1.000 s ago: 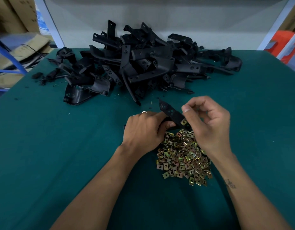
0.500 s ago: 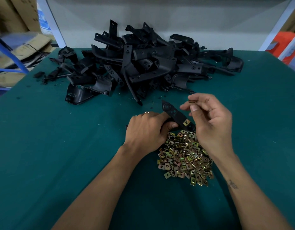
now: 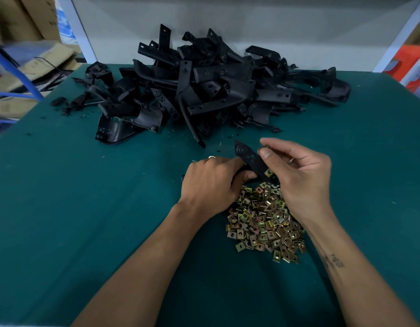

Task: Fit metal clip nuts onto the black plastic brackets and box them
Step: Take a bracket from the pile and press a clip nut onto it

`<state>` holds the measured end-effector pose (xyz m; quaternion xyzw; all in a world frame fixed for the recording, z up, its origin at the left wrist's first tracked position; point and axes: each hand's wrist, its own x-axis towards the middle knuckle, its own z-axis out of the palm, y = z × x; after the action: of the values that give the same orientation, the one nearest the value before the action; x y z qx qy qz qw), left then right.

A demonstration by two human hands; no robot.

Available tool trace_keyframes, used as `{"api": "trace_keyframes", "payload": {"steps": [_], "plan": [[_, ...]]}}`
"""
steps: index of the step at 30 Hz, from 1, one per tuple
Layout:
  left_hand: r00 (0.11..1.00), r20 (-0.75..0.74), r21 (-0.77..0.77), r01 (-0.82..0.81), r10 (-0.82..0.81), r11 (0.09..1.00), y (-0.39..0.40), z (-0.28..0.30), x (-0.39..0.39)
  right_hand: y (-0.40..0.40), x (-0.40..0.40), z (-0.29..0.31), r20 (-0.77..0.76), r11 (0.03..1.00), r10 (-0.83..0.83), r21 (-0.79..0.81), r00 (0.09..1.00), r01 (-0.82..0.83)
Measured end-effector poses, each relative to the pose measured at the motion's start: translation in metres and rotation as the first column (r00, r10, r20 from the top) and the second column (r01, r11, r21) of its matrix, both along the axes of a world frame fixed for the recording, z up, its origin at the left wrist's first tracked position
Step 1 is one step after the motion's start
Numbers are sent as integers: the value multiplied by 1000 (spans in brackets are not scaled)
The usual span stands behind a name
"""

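Barely started, by the look of it. Left hand gripping one black bracket over the clip nut heap, one nut on already; right hand pinching another clip nut beside it. Huge bracket pile waiting on the tabletop, no box visible.

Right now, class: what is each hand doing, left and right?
Left hand: closed, gripping the bracket at its near end.
Right hand: closed, pinching a clip nut between thumb and forefinger beside the bracket's far end.
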<state>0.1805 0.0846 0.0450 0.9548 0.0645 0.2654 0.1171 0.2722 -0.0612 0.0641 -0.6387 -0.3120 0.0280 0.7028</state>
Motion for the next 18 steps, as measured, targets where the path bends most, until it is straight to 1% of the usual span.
{"api": "trace_keyframes", "payload": {"steps": [3,7,14,18], "plan": [[1000,4,5,3,-3,1000,0,0,0,3,-3,-2,-59,1000,-8,22,998,9],[1000,8,3,9,-9,1000,0,0,0,5,-5,-3,-49,999,7,33,999,-5],[1000,-7,-2,-10,10,1000,-1,0,0,6,-5,-5,-79,999,7,32,997,-4],[1000,-3,13,-13,13,1000,-2,0,1,9,-8,-7,-150,994,-30,103,988,46]]}}
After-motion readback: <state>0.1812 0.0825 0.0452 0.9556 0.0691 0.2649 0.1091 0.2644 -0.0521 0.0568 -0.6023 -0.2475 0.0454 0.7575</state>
